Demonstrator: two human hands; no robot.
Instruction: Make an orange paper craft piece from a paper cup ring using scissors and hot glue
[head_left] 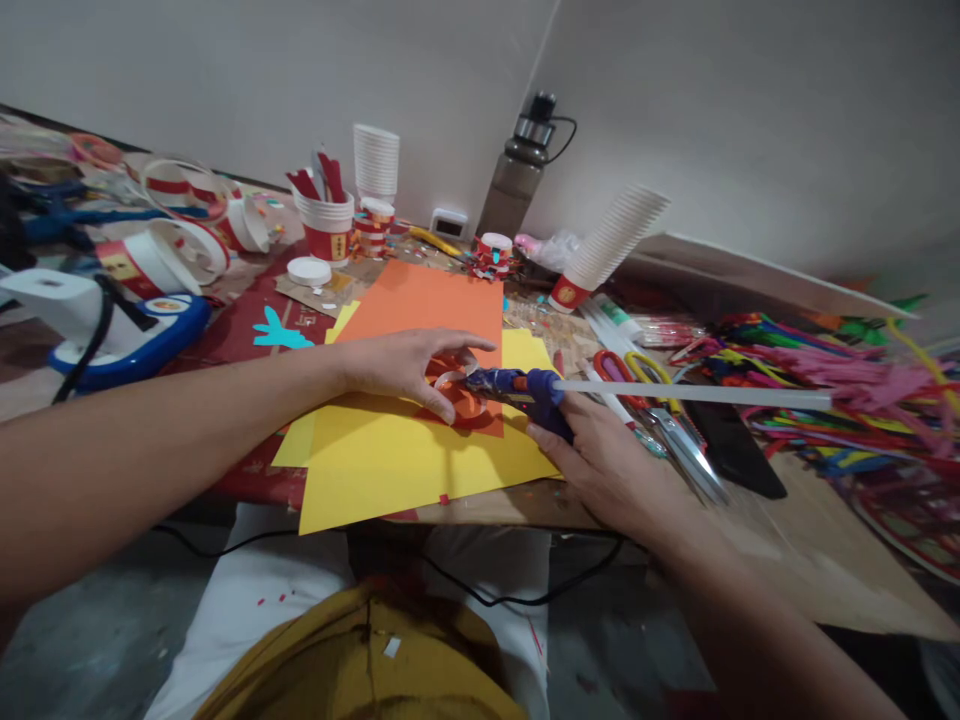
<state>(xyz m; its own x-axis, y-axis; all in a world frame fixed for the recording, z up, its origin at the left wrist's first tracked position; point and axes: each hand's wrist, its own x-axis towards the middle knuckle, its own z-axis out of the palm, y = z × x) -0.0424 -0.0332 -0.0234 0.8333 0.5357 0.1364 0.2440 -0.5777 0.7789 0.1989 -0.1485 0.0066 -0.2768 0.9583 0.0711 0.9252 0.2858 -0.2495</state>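
Note:
My right hand (600, 465) grips a blue hot glue gun (525, 388) with a long white glue stick (697, 393) poking out of its back. Its nozzle points left at a small curled paper ring, red and white (459, 395). My left hand (409, 362) pinches that ring with thumb and fingers and holds it down on an orange sheet (427, 300). Under the orange sheet lie yellow sheets (390, 465) that reach the table's front edge.
Stacks of white paper cups (376, 162) (615, 235), a grey bottle (521, 170), cut cup spirals (180, 245) and a white and blue device (112, 320) crowd the back and left. Scissors (660, 415), a black phone (735, 450) and coloured pipe cleaners (825, 385) lie to the right.

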